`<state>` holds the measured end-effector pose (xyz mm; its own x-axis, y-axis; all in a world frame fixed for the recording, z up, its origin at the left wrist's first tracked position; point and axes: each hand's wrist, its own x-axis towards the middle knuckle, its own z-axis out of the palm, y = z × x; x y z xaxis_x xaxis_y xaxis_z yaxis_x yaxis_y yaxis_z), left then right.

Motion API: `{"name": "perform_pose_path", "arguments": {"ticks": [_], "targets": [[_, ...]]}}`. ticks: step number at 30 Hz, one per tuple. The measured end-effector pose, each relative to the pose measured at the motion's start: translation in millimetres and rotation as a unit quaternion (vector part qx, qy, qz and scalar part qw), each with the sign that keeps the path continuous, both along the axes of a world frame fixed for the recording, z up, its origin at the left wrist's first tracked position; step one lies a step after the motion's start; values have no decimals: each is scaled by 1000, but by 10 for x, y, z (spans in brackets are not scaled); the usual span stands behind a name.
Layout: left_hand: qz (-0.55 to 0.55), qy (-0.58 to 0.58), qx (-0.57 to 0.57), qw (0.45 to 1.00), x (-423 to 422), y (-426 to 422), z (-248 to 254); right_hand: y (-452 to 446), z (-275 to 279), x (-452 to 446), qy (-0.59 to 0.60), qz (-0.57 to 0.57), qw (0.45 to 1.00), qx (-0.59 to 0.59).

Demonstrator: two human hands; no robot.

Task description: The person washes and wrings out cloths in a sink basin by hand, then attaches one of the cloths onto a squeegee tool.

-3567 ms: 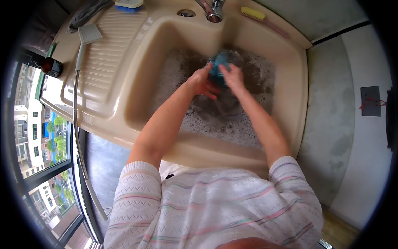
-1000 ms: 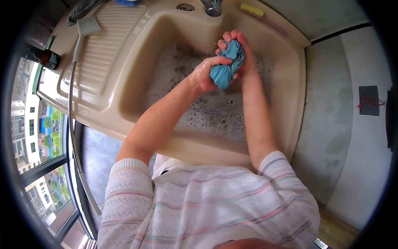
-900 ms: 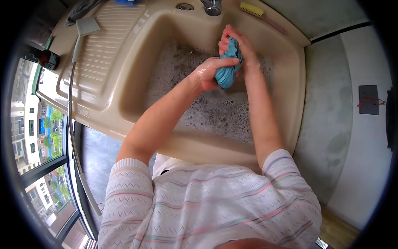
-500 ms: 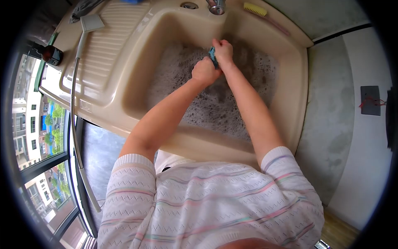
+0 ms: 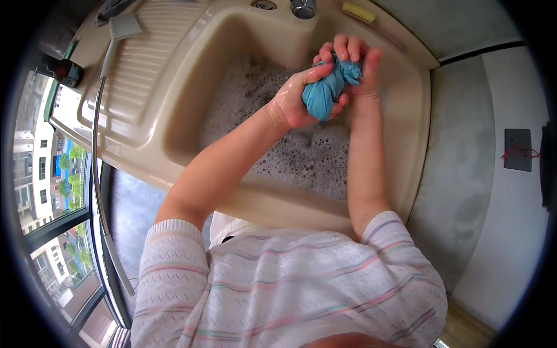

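A wet, bunched and twisted blue cloth (image 5: 323,93) is held between both hands above the sink (image 5: 185,104). My left hand (image 5: 296,95) grips its lower left part, thumb laid across the top. At the cloth's upper right end is my right hand (image 5: 362,64), its fingers curled over the fabric and its thumb raised. Below the hands, the basin holds grey, sudsy water (image 5: 307,159) with many bubbles.
A metal faucet (image 5: 303,8) is at the sink's back. Behind the basin on the right lies a yellow brush (image 5: 358,11). A long-handled white tool (image 5: 125,26) leans over the ribbed drainboard (image 5: 142,75), near a dark bottle (image 5: 68,73) and a grey cloth (image 5: 111,8).
Since half a second ago, both hands have lifted the cloth and turned, so more blue fabric shows. Earlier, the cloth was down in the water, then raised, then lowered.
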<state>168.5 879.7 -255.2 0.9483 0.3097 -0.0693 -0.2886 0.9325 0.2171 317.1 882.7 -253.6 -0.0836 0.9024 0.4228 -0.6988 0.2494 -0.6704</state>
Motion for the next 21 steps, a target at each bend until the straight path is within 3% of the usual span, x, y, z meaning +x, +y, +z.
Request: {"name": "perform_pose_path", "arguments": {"ticks": [1, 4, 8, 10, 13, 16, 19, 21], "targets": [[1, 12, 39, 999, -2, 0, -2, 48, 44, 65, -69, 5, 998, 6], [17, 74, 158, 984, -4, -8, 0, -110, 361, -180, -225, -200, 925, -232], [72, 237, 293, 924, 91, -1, -283, -11, 5, -259, -265, -290, 866, -310], [117, 320, 380, 860, 159, 5, -557, 66, -253, -269, -281, -307, 853, -316], [71, 471, 488, 731, 72, 53, -569, 165, -520, -379, -261, -340, 837, -340], [142, 517, 595, 599, 143, 32, -890, 144, -646, -418, -287, -371, 803, -369], [153, 455, 621, 620, 117, -10, -663, 13, -433, -252, -196, -291, 842, -409], [86, 318, 490, 807, 59, -10, -368, -113, -274, 2, -123, -194, 900, -370]]}}
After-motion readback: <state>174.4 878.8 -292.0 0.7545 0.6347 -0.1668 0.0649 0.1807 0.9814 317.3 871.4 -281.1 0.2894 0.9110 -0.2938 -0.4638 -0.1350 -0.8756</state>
